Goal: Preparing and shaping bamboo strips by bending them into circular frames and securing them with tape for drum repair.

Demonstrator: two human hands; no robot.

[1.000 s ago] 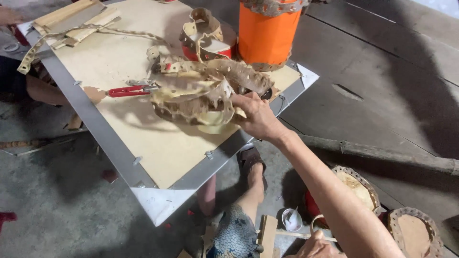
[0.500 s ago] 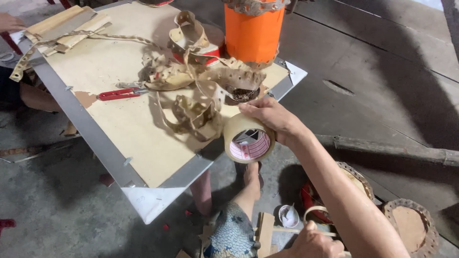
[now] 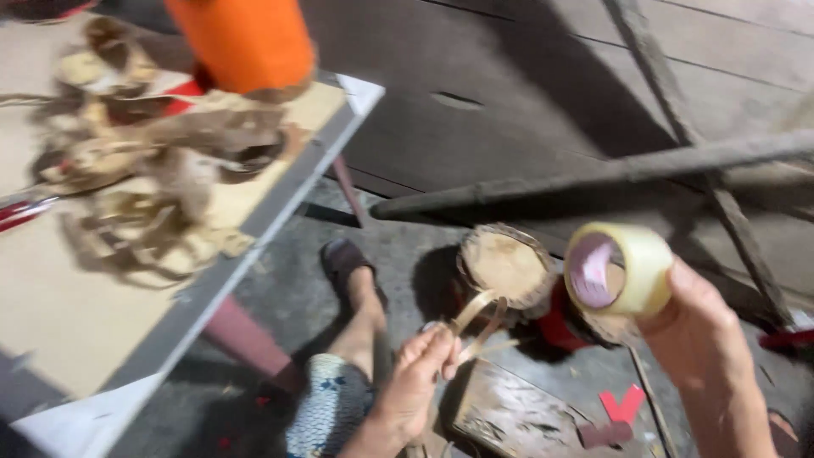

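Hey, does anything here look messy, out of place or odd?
Yes: a tangled heap of tan strips sprawls loose across the table, near its edge. Red scraps also lie scattered on the floor.

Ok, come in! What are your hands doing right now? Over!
Right hand grips tape roll, lifted off table. Left hand pinches thin bent strips. Nothing between them.

I see a pale yellowish tape roll with pink core (image 3: 617, 271) at three o'clock, orange plastic cylinder (image 3: 242, 42) at eleven, blue-and-white patterned cloth (image 3: 326, 407) at six
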